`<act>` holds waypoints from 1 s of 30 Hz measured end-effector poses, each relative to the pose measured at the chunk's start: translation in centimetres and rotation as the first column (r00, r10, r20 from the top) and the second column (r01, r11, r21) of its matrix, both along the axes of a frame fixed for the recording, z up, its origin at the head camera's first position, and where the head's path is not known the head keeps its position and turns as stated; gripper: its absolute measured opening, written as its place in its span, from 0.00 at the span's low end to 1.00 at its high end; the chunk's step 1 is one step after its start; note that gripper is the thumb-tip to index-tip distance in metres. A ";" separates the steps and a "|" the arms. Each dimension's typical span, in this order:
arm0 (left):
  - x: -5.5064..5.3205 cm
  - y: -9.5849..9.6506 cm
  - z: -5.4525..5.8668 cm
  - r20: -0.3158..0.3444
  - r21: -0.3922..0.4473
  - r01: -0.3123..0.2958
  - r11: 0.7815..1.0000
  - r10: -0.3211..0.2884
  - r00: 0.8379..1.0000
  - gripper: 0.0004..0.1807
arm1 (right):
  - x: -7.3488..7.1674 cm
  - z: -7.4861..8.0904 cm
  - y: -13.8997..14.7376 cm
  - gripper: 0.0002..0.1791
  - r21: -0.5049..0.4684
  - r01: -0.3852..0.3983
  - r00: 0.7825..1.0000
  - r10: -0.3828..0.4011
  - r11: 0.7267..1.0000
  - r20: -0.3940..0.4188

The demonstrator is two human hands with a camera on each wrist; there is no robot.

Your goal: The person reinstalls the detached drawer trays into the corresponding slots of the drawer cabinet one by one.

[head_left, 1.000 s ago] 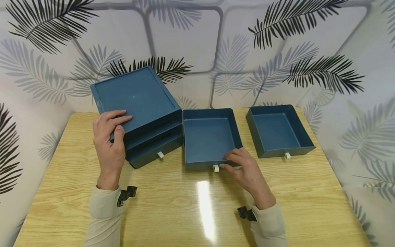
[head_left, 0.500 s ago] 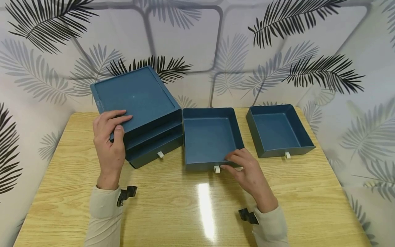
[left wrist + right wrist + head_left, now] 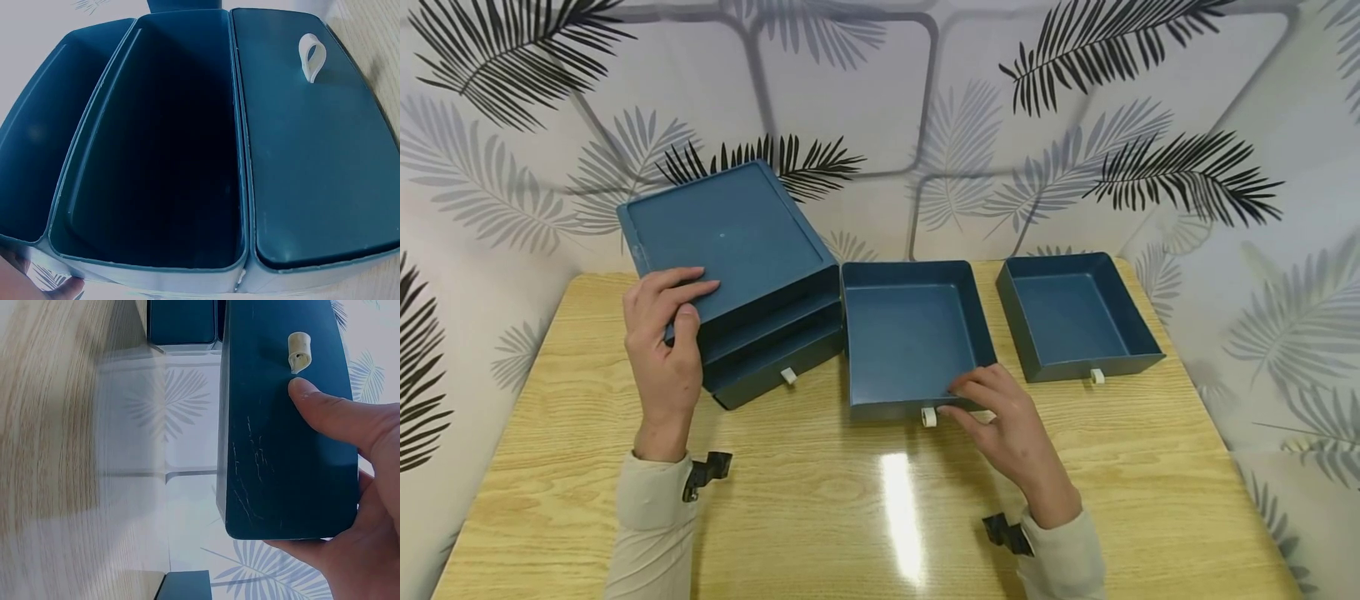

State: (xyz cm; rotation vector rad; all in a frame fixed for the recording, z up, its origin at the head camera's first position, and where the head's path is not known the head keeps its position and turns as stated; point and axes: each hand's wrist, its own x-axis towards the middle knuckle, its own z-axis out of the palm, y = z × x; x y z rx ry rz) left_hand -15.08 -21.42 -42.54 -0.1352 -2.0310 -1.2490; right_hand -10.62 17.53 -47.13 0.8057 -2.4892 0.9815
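Mid drawer (image 3: 904, 342) slid slightly nearer vs 1s ago; sits just R of cabinet (image 3: 730, 233), cabinet-side of R hand (image 3: 1009, 421), which pinches its front wall (image 3: 883, 412) & is closer. L hand (image 3: 664, 354) rests unclenched atop cabinet.

- what colour's the cabinet (image 3: 722, 229)?
- blue, like the middle drawer (image 3: 910, 342) and the right-hand drawer (image 3: 1071, 312); the pull tabs (image 3: 929, 417) are off-white.
- and the desk (image 3: 790, 517)?
- yellowish wood grain.
- the backdrop (image 3: 850, 92)?
- pale, printed with black and grey feathery leaves.
- sleeves (image 3: 651, 500)?
- plain beige, with black wrist mounts (image 3: 718, 464).
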 end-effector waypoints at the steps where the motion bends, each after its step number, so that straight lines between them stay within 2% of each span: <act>1: 0.0 0.0 0.0 0.000 0.001 -0.001 1.000 0.001 1.000 0.21 | 0.0 0.0 0.0 0.11 -0.002 0.001 1.000 -0.001 1.000 0.000; 19: 0.0 -0.1 -0.1 0.006 -0.002 -0.008 1.000 0.008 1.000 0.21 | 0.9 0.0 -0.3 0.13 -0.026 0.020 1.000 -0.021 0.999 -0.019; 30: 0.0 0.1 0.0 -0.012 0.002 0.000 1.000 0.000 1.000 0.21 | 1.6 0.2 -0.1 0.14 -0.046 0.021 0.999 -0.022 0.999 -0.024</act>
